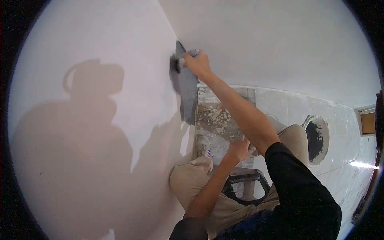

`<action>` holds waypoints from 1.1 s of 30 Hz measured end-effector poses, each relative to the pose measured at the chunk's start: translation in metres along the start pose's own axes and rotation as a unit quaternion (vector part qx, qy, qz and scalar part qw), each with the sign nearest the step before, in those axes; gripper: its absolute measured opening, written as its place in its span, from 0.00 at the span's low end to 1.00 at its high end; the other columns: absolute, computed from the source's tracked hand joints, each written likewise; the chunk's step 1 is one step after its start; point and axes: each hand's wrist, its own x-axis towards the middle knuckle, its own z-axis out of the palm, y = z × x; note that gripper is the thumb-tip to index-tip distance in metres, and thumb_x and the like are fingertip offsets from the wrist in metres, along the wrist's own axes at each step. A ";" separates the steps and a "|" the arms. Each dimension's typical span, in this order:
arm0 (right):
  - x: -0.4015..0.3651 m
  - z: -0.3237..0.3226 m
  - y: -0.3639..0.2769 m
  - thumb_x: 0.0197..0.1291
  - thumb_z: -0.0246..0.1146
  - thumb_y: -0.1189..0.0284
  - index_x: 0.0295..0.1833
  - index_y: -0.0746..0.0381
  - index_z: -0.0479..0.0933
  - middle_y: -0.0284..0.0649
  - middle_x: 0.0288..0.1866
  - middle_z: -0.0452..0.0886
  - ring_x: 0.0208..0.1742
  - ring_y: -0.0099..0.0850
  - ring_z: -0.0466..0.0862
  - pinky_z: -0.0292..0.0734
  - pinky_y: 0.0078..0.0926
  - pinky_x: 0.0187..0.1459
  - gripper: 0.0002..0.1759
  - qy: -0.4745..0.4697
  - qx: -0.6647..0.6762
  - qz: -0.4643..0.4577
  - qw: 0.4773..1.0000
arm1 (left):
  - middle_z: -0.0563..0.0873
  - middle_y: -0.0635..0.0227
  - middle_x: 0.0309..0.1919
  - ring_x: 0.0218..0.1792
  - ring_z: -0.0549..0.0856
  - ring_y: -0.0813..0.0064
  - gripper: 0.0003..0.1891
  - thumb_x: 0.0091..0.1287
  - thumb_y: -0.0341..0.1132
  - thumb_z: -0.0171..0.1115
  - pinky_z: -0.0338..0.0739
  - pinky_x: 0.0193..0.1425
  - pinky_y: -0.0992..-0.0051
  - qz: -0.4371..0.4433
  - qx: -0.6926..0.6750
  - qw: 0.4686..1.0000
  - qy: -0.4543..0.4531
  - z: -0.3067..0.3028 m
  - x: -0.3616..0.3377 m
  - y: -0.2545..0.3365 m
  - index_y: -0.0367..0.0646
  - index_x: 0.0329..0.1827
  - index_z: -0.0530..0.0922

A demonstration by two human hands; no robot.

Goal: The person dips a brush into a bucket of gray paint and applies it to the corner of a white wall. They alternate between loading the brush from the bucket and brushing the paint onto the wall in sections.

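Up at the wall corner, my right hand [196, 64] is wrapped round the handle of a brush [177, 64], whose dark bristles are blurred and lie against the wall. Dark grey coating [188, 94] covers a strip of the lower wall beside and below it. Lower down, my left hand [240, 150] is near my knees, over the spotted floor board; its fingers are partly hidden, and what they hold, if anything, cannot be made out.
A bucket [326, 138] with dark grey material stands on the white tiles at the right. Below my legs is a black stool [262, 186]. A stained board [216, 118] lies beside the wall [92, 36]. A wooden-framed item [368, 122] is at the far right.
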 end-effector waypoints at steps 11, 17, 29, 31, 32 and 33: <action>-0.060 -0.045 0.008 0.61 0.60 0.73 0.42 0.71 0.79 0.43 0.38 0.80 0.37 0.29 0.83 0.84 0.23 0.40 0.11 -0.052 0.132 0.106 0.984 | 0.77 0.44 0.58 0.57 0.79 0.50 0.25 0.64 0.47 0.58 0.74 0.59 0.57 0.060 0.022 0.995 0.078 0.040 0.015 -0.026 0.40 0.58 0.76; -0.067 -0.025 -0.040 0.62 0.61 0.70 0.42 0.69 0.80 0.39 0.36 0.81 0.36 0.27 0.83 0.83 0.22 0.39 0.11 -0.094 0.061 0.032 0.993 | 0.79 0.48 0.56 0.54 0.80 0.50 0.20 0.63 0.44 0.58 0.74 0.58 0.54 0.050 -0.056 0.990 0.120 0.013 0.000 -0.016 0.43 0.54 0.79; -0.102 -0.002 0.031 0.57 0.65 0.68 0.41 0.68 0.80 0.43 0.35 0.83 0.31 0.26 0.84 0.78 0.23 0.34 0.13 -0.019 -0.078 0.073 0.994 | 0.73 0.51 0.64 0.63 0.73 0.48 0.27 0.64 0.44 0.58 0.69 0.65 0.54 0.130 -0.084 0.968 0.199 0.056 0.020 -0.036 0.45 0.66 0.69; -0.094 -0.005 0.015 0.56 0.66 0.67 0.42 0.68 0.80 0.44 0.35 0.83 0.31 0.26 0.84 0.77 0.23 0.33 0.14 -0.046 -0.019 0.085 0.995 | 0.72 0.52 0.65 0.64 0.72 0.49 0.28 0.64 0.44 0.59 0.68 0.66 0.55 0.110 -0.084 0.976 0.166 0.054 0.017 -0.038 0.45 0.66 0.68; -0.095 -0.011 -0.003 0.57 0.65 0.68 0.42 0.68 0.80 0.43 0.36 0.83 0.32 0.26 0.84 0.78 0.23 0.34 0.14 -0.060 -0.002 0.072 0.996 | 0.72 0.52 0.66 0.64 0.72 0.50 0.28 0.64 0.44 0.59 0.67 0.67 0.56 0.103 -0.081 0.979 0.154 0.054 0.016 -0.038 0.45 0.67 0.68; -0.096 -0.017 -0.021 0.58 0.65 0.68 0.42 0.68 0.81 0.43 0.36 0.83 0.34 0.27 0.84 0.79 0.23 0.35 0.13 -0.074 0.017 0.061 0.995 | 0.71 0.52 0.66 0.65 0.71 0.50 0.28 0.64 0.44 0.59 0.67 0.67 0.56 0.079 -0.066 0.988 0.115 0.055 0.015 -0.038 0.45 0.67 0.68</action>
